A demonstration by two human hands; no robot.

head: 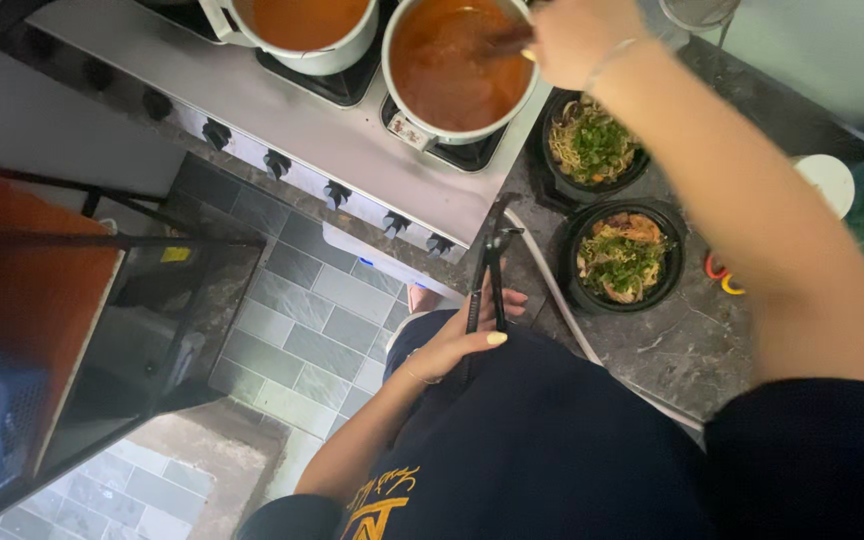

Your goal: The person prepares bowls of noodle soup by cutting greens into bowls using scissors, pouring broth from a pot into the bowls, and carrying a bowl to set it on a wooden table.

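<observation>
The right hand [574, 38] gripped what looked like a ladle handle [505, 40] slanting into the near pot [452, 70]; the left hand [457, 340], far lower, clasped black tongs [490, 275] pointing stoveward.

Both arms out, each of the hands closed in a grip

The right hand [574, 38] reaches far forward on a nearly straight bare arm, fingers curled, a thin bracelet at the wrist. The left hand [457, 338] stays low by the waist, elbow bent, fingers wrapped, thumb on top.
</observation>
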